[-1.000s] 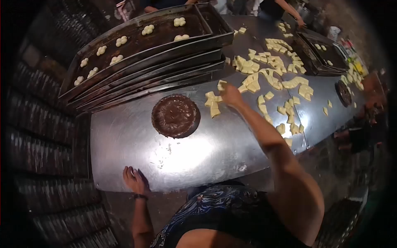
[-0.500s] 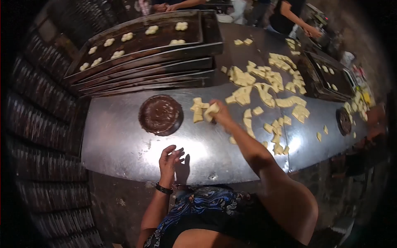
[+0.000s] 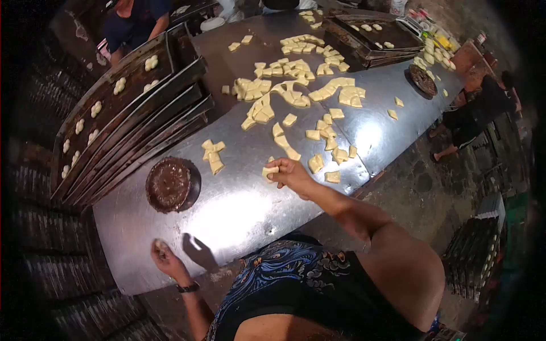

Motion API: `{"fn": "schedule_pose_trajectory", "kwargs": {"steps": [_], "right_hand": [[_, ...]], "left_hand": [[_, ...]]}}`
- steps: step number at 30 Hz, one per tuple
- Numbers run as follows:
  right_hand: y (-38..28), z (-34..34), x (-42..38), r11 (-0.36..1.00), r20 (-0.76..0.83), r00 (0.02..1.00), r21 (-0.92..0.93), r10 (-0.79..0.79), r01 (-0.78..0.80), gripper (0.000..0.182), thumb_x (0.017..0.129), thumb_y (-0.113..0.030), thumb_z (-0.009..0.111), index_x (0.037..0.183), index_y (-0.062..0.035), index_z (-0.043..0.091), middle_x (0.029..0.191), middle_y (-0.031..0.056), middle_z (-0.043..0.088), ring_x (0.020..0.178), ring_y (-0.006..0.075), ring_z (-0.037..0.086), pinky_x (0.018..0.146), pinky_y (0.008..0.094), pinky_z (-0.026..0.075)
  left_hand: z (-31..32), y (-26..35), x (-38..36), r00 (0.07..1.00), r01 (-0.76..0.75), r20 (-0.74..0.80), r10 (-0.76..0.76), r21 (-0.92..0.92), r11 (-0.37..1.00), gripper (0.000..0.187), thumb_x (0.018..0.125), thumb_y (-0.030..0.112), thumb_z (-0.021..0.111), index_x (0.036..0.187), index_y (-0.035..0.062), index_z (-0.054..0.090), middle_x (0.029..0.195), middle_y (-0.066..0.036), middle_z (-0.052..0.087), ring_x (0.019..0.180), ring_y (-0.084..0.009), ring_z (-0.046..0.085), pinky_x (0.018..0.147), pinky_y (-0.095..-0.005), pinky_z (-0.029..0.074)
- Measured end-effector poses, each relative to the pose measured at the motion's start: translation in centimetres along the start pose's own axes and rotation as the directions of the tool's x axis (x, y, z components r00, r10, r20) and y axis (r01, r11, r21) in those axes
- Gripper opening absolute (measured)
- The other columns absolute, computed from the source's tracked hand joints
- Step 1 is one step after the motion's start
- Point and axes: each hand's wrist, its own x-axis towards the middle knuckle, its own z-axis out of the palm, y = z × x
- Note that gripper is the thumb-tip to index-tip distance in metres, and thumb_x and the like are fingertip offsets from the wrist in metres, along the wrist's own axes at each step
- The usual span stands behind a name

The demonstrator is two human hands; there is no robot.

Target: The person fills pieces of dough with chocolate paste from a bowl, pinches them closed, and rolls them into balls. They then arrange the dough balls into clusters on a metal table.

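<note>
My right hand (image 3: 291, 176) pinches a pale dough piece (image 3: 269, 172) over the metal table (image 3: 227, 221), just below a dough strip (image 3: 284, 142). Near the table's front left edge is my left hand (image 3: 166, 258), fingers curled around something small and pale that I cannot make out. Between the stacked trays and my left hand sits a round dark brown bowl (image 3: 169, 184). A small group of dough pieces (image 3: 213, 153) lies right of the bowl. Many more cut pieces and strips (image 3: 296, 68) spread over the table's middle and far part.
Stacked dark trays (image 3: 136, 94) with dough balls stand at the left, another stack (image 3: 369, 37) at the far right. A second dark bowl (image 3: 422, 80) is near the right edge. One person (image 3: 133, 25) is behind the left trays, another (image 3: 478, 113) at the right.
The view has turned to the right. My right hand has left the small dough group beside the bowl and holds dough nearer the front edge. My left hand's fingers have curled in.
</note>
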Motion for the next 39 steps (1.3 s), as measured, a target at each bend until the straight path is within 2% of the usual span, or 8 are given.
{"fn": "schedule_pose_trajectory", "kwargs": {"steps": [7, 19, 24, 27, 32, 33, 35, 39], "right_hand": [[-3.4, 4.5, 1.8, 0.955, 0.239, 0.967, -0.254, -0.092, 0.154, 0.036, 0.077, -0.005, 0.069, 0.113, -0.0017, 0.061, 0.094, 0.0101, 0.066, 0.078, 0.0138, 0.062, 0.069, 0.0253, 0.051], [-6.2, -8.9, -2.9, 0.904, -0.515, 0.768, -0.033, -0.381, 0.426, 0.029, 0.077, -0.004, 0.070, 0.104, -0.0003, 0.059, 0.092, 0.0066, 0.065, 0.076, 0.0099, 0.060, 0.062, 0.0208, 0.048], [-4.3, -12.3, -6.2, 0.897, -0.662, 0.652, -0.072, -0.370, 0.436, 0.030, 0.077, -0.004, 0.071, 0.104, 0.0018, 0.058, 0.091, 0.0072, 0.065, 0.076, 0.0097, 0.060, 0.062, 0.0209, 0.048], [-3.5, -13.5, -8.3, 0.903, -0.710, 0.585, -0.177, -0.392, 0.391, 0.031, 0.077, -0.004, 0.070, 0.104, 0.0024, 0.058, 0.090, 0.0071, 0.065, 0.076, 0.0096, 0.060, 0.062, 0.0211, 0.048], [-1.8, -17.1, -15.2, 0.869, -0.747, 0.466, -0.312, -0.474, 0.384, 0.028, 0.079, -0.005, 0.069, 0.105, 0.0029, 0.059, 0.093, 0.0074, 0.064, 0.079, 0.0107, 0.061, 0.067, 0.0225, 0.050], [-1.2, -17.9, -16.6, 0.864, -0.794, 0.399, -0.292, -0.458, 0.411, 0.029, 0.079, -0.005, 0.069, 0.105, 0.0030, 0.059, 0.094, 0.0077, 0.064, 0.079, 0.0110, 0.061, 0.068, 0.0228, 0.050], [-0.1, -19.7, -19.5, 0.839, -0.869, 0.253, -0.274, -0.425, 0.470, 0.029, 0.079, -0.007, 0.070, 0.104, 0.0031, 0.059, 0.095, 0.0084, 0.064, 0.079, 0.0114, 0.061, 0.068, 0.0233, 0.050], [2.1, -20.9, -22.6, 0.801, -0.898, 0.161, -0.270, -0.410, 0.534, 0.033, 0.080, -0.010, 0.070, 0.108, 0.0040, 0.059, 0.097, 0.0111, 0.063, 0.083, 0.0142, 0.062, 0.070, 0.0251, 0.051]], "left_hand": [[-1.0, -8.1, 0.5, 0.963, -0.259, 0.238, 0.127, 0.687, 0.679, 0.041, 0.085, 0.031, 0.059, 0.115, 0.0037, 0.059, 0.134, -0.019, 0.045, 0.128, -0.0388, 0.036, 0.106, -0.0487, 0.027], [-1.6, 10.1, 1.8, 0.958, -0.283, -0.076, 0.278, -0.430, 0.857, 0.063, 0.093, 0.043, 0.044, 0.138, 0.0017, 0.029, 0.142, -0.017, 0.035, 0.130, -0.0310, 0.036, 0.107, -0.0494, 0.027], [11.2, 23.4, -2.3, 0.295, -0.616, 0.457, 0.839, -0.580, 0.533, 0.045, 0.091, 0.039, 0.042, 0.121, 0.0049, 0.037, 0.122, -0.016, 0.041, 0.112, -0.0290, 0.043, 0.093, -0.0466, 0.035], [18.9, 17.7, -6.9, -0.248, -0.884, 0.853, 0.460, -0.394, 0.254, 0.027, 0.089, 0.030, 0.044, 0.102, 0.0066, 0.046, 0.103, -0.014, 0.049, 0.094, -0.0263, 0.049, 0.080, -0.0432, 0.039], [14.4, 11.7, 8.6, -0.102, -0.991, 0.994, 0.032, -0.098, -0.092, 0.021, 0.086, 0.016, 0.047, 0.072, 0.0094, 0.061, 0.070, -0.010, 0.060, 0.064, -0.0218, 0.061, 0.058, -0.0375, 0.047], [13.0, 14.2, 12.8, -0.371, -0.928, 0.908, 0.196, -0.370, -0.040, 0.016, 0.085, 0.018, 0.053, 0.080, 0.0084, 0.065, 0.077, -0.014, 0.063, 0.069, -0.0259, 0.062, 0.062, -0.0385, 0.049], [9.2, 18.5, 16.1, 0.298, -0.918, 0.931, 0.210, 0.220, 0.328, 0.041, 0.085, 0.022, 0.059, 0.123, 0.0075, 0.055, 0.111, -0.022, 0.060, 0.097, -0.0381, 0.060, 0.079, -0.0413, 0.049], [6.8, 16.9, 21.0, 0.458, -0.844, 0.840, 0.292, 0.307, 0.441, 0.051, 0.090, 0.027, 0.055, 0.134, 0.0031, 0.044, 0.126, -0.018, 0.055, 0.116, -0.0312, 0.053, 0.095, -0.0382, 0.042]]}}
